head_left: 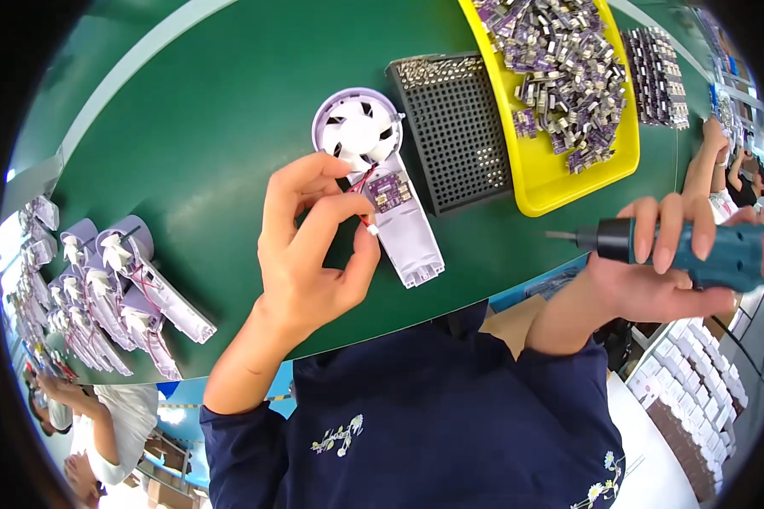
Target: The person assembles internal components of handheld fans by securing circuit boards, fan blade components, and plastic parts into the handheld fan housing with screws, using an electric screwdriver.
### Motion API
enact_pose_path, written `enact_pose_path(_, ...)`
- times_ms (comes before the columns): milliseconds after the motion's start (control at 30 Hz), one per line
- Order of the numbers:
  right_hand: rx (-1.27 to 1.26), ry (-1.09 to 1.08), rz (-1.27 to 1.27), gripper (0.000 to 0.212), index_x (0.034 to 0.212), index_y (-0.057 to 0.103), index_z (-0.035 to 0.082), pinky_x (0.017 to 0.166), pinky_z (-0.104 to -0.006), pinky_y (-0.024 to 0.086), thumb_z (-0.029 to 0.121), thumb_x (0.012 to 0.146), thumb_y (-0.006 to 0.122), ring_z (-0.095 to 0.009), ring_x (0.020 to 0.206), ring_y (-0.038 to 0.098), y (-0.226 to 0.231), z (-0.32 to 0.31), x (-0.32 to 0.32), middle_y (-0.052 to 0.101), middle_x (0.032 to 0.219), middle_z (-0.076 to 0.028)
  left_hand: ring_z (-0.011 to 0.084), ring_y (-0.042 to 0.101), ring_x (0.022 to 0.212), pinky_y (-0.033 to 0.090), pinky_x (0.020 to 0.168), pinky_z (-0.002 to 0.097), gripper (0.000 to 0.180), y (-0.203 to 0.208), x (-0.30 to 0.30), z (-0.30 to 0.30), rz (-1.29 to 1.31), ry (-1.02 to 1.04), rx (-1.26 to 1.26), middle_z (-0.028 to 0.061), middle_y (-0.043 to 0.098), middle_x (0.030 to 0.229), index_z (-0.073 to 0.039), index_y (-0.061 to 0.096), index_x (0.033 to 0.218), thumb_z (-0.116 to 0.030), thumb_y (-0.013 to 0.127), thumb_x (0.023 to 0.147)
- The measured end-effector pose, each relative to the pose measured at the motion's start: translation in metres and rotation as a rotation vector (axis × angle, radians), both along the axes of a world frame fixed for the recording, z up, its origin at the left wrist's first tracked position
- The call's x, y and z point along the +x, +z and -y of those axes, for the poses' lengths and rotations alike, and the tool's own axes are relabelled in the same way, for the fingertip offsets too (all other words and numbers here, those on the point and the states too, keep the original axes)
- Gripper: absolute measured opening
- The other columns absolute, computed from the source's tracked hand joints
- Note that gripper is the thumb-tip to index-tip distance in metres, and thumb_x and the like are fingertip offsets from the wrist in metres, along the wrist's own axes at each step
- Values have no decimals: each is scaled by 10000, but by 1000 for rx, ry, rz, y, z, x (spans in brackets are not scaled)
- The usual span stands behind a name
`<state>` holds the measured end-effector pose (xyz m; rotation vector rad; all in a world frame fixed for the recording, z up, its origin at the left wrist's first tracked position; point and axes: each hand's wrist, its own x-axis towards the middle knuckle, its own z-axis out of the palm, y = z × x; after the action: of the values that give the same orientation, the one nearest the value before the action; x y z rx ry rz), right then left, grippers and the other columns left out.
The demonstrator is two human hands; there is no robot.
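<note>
A green table filled most of the view, its near edge curving past the person's dark shirt. On it, beyond the right hand, stood a yellow tray with a loose heap of purple circuit boards. At the far left lay a cluster of pale fan cases, wires trailing over some of them. A black holder, dotted with holes, sat just beside the tray on its left, and a block of stacked boards stood on the tray's other side.

The fan case in work lay on the table in front of the person, left of the holder, its round end away from the body and its straight handle slanting back. The right hand was wrapped round a teal and black electric screwdriver, whose bit pointed left and stayed well apart from the case. The left hand hovered over the case's left side, thumb and forefinger narrowed on red and black wires. Inside the round end sat a white fan, and 1 purple board lay in the handle below it. A tiny white plug (at the wires' end) showed by the left fingertips. Small screws gathered along the holder's far edge.
</note>
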<state>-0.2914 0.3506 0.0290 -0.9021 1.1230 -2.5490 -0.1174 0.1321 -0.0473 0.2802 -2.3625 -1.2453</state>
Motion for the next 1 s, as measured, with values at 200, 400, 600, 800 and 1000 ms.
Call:
enact_pose_path(200,-15,134,-356,737,1316,517,140,619,-263,516,606,786,731,-124,639,571,-9,43,-9,585,995,29,187,604,803,523,612,288,250,-4,-2,-5,-31,70,-61,106,541,1019,-18,666,873,22,814,676)
enact_pose_path(400,36,90,-391,759,1382,462,142,556,-304,504,634,838,656,-143,656,558,-13,51,-10,577,976,2,164,554,733,475,585,256,285,-9,-6,-9,-24,78,-32,95,536,971,-16,738,932,74,796,668)
enact_pose_path(600,101,159,-439,793,1473,342,111,528,-302,482,607,903,584,-169,612,495,-18,42,-17,532,974,-55,148,535,720,437,558,244,288,-7,-2,-10,24,68,-17,93,540,997,-25,743,916,102,785,662)
enact_pose_path(800,122,-84,-434,719,1352,466,112,472,-304,466,650,885,568,-146,549,485,-19,35,-5,535,891,-25,172,533,731,441,584,264,291,-6,-2,-8,35,33,-77,93,547,984,-15,742,921,87,801,655)
enact_pose_path(1000,103,-156,-396,677,1310,479,108,464,-299,483,635,895,567,-138,526,498,-27,31,-2,547,892,-18,193,548,747,441,581,273,272,-6,-5,-8,18,12,-90,93,575,968,2,737,912,77,806,660)
